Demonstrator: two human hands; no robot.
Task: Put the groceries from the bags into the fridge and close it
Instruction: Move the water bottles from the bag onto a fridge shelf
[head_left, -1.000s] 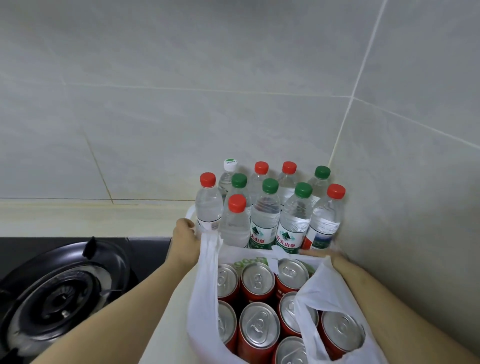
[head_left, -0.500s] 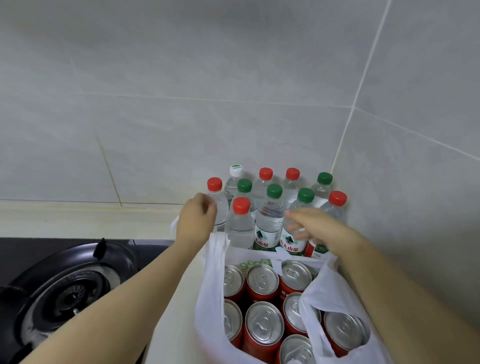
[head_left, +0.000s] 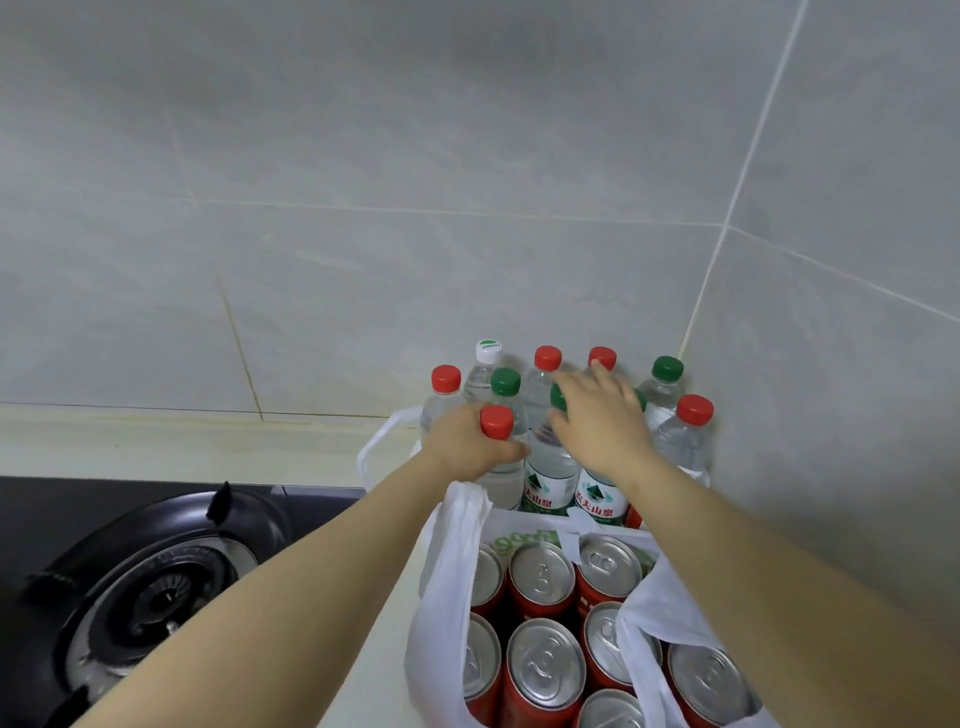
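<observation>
Several clear water bottles (head_left: 680, 441) with red, green and white caps stand in a white bag (head_left: 375, 448) in the counter's back corner. My left hand (head_left: 462, 447) grips the neck of the front red-capped bottle (head_left: 496, 422). My right hand (head_left: 597, 423) lies over the green-capped bottles (head_left: 543, 467) in the middle, fingers spread and reaching towards a red cap (head_left: 602, 356) behind. A nearer white bag (head_left: 447, 566) holds several red cans (head_left: 543, 665) with silver tops. The fridge is out of view.
A black gas stove burner (head_left: 156, 597) sits at the lower left. Grey tiled walls (head_left: 467, 208) meet in a corner right behind the bottles. A pale counter strip (head_left: 182, 447) runs along the back wall.
Both hands rose from the bag's edges to the bottles. The left hand closed round the front red-capped bottle's neck. The right hand moved forward and left over the green caps.
</observation>
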